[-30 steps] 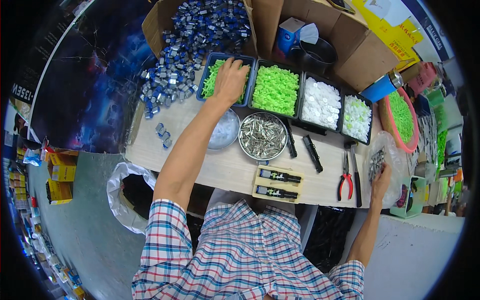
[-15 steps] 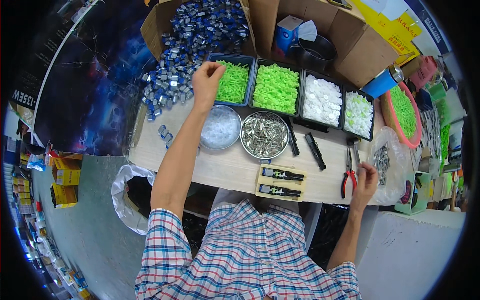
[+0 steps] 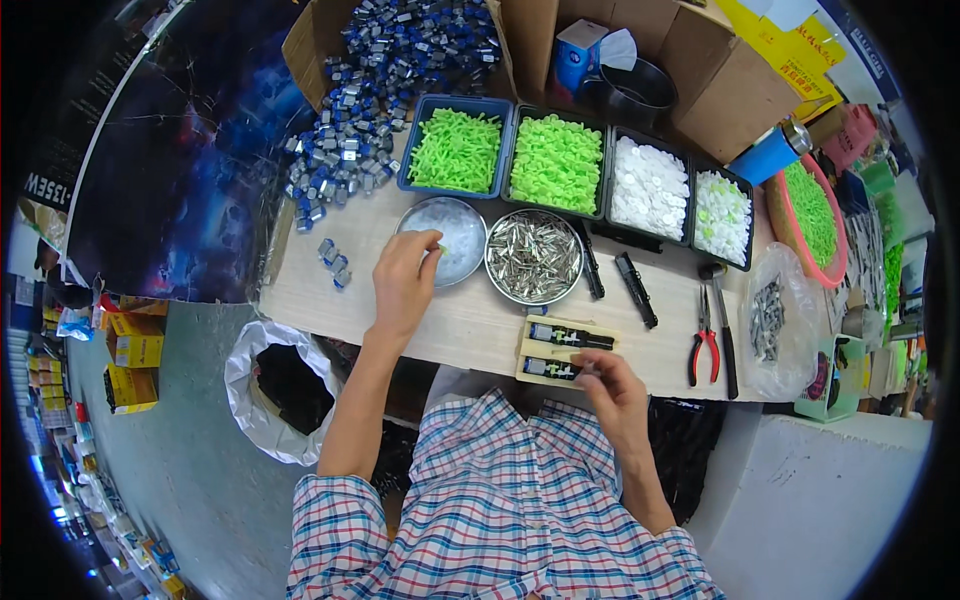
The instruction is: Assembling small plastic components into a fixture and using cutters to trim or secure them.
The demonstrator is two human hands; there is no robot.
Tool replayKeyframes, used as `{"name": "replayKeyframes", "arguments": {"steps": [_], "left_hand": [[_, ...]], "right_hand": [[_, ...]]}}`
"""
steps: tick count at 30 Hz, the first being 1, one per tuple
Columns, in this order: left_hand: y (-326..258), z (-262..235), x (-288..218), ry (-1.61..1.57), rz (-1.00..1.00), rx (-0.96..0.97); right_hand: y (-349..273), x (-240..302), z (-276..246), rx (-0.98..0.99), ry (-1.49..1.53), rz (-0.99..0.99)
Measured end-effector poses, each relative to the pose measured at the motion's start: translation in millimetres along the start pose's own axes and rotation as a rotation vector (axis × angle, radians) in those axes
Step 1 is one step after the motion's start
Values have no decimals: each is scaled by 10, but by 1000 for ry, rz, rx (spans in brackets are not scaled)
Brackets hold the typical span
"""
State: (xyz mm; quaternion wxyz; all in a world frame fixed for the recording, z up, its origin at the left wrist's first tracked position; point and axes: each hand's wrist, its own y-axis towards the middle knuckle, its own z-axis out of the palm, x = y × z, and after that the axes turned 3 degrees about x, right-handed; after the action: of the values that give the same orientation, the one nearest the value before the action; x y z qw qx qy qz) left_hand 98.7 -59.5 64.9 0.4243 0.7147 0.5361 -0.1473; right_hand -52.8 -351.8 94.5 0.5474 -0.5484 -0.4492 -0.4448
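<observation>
My left hand [image 3: 403, 281] hovers at the near rim of a round metal bowl of clear white pieces [image 3: 452, 230], fingers pinched on a small green plastic piece. My right hand [image 3: 612, 392] is at the table's front edge beside a small wooden jig [image 3: 562, 351] that holds two dark cylindrical parts; its fingers are closed on a small part I cannot make out. A second round bowl [image 3: 533, 256] full of small metal pins sits between the hands. Two trays of green plastic pieces [image 3: 456, 150] [image 3: 558, 162] lie beyond the bowls.
Two trays of white pieces [image 3: 650, 187] [image 3: 722, 216] stand to the right, then red-handled pliers [image 3: 704, 342], a hammer [image 3: 721, 318] and a clear bag of metal parts [image 3: 770, 320]. A cardboard box spills blue-and-silver parts [image 3: 350, 150] at the left. A lined bin [image 3: 272, 388] stands below the table.
My left hand came back from the green tray to the white-piece bowl. My right hand moved left from the clear bag to the wooden jig.
</observation>
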Motion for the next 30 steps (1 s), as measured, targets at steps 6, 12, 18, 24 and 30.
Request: {"name": "replayKeyframes", "arguments": {"steps": [6,12,18,24,30], "left_hand": [[-47,27,-14,172,145,-2],[-175,62,-80,-119,-177,-52],[-564,190,-616,-952,-681,-46],[-785,319,-972,-1177,-812,18],[-812,340,-1055,-1154,-764,107]], "right_hand": [[-54,-22,176,145,-82,-32],[-33,8,204,109,-32,56],[117,3,368,98,-94,-17],[196,-127,383,45,-262,-136],[138,-127,319,31,-278,-158]]}}
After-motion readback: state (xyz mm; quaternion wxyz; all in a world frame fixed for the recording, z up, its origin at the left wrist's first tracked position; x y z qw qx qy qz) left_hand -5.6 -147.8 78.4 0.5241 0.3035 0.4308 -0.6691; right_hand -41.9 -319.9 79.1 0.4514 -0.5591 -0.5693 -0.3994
